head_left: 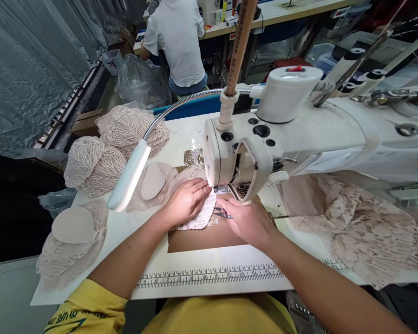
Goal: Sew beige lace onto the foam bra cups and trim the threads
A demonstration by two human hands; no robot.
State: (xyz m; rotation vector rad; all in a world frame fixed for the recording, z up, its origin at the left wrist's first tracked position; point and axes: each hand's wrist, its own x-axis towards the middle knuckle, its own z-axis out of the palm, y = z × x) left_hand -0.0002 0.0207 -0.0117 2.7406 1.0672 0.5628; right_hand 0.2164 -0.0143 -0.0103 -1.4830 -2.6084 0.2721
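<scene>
My left hand (183,203) is closed on a white lace bra cup (205,214), its fingers close together and their tips beside the sewing machine's presser foot (221,189). The thumb is partly hidden. Opposite it, my right hand (248,220) grips a pair of thread snips (222,213), whose dark pointed blades face the lace edge. Its index finger reaches toward the cup close to the foot. Under both hands lies a brown sheet (202,241) on the white table (181,273). The needle itself is hidden by the machine head (226,148).
Stacked lace cups (95,164) and loose lace pieces with pale oval pads (73,225) lie at left. More lace (372,222) is heaped at right. A bendable lamp (129,176) hangs over the left side. A ruler strip (209,277) runs along the front. A person (177,41) sits beyond.
</scene>
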